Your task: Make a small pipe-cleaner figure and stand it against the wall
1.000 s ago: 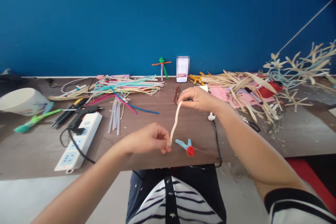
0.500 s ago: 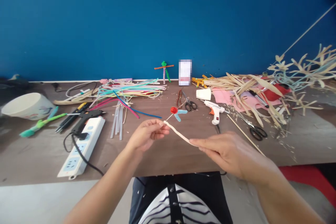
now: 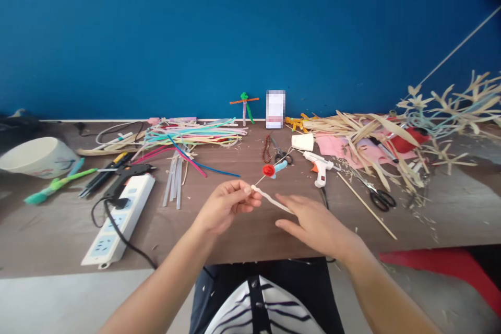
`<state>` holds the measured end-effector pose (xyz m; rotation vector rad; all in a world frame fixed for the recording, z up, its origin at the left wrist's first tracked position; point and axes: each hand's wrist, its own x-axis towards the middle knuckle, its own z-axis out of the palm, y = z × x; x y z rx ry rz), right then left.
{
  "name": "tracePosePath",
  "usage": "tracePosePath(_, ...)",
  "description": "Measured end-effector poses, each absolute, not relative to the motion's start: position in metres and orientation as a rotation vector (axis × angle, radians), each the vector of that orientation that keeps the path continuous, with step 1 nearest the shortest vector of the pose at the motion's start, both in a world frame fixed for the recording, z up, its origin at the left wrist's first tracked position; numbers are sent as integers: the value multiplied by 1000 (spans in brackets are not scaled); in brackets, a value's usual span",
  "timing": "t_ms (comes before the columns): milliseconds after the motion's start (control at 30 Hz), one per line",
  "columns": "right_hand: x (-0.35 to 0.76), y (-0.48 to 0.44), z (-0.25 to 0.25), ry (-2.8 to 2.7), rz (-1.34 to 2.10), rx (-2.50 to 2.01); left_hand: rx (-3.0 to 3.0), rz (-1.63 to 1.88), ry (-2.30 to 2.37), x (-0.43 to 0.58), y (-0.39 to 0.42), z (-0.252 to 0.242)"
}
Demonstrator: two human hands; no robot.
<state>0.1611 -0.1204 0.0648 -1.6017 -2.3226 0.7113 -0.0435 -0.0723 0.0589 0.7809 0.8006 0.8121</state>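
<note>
Two hands share the lower centre: the left hand [image 3: 230, 204] pinching a strip [image 3: 270, 198] against a stem [image 3: 260, 179], the right hand [image 3: 315, 224] spread, thumb apart, along it. Probably a joining step, calling next for a firm left pinch; just above lies the red flower [image 3: 268, 170].

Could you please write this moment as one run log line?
left hand: pinching end of cream strip | right hand: open at strip's other end | beyond left hand: red and blue piece | nearby: white glue gun
</note>
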Motion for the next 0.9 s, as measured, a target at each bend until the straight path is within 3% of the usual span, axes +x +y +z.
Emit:
tracePosePath(267, 151, -114, 49, -1686, 1470, -1335, 737, 784, 695, -50, -71, 64)
tracePosePath(400, 154, -95, 23, -1380, 1773, -1141, 763, 594, 537, -55, -69, 66)
tracePosePath(533, 159, -71, 18, -1163, 1844, -958, 880, 302, 455, -52, -70, 64)
tracePosePath(700, 173, -45, 44, -1596, 1837, -678, 922, 90, 398, -53, -65, 62)
tracePosePath(900, 182, -22, 76, -2116, 1940, -702, 1196, -122, 391, -53, -56, 65)
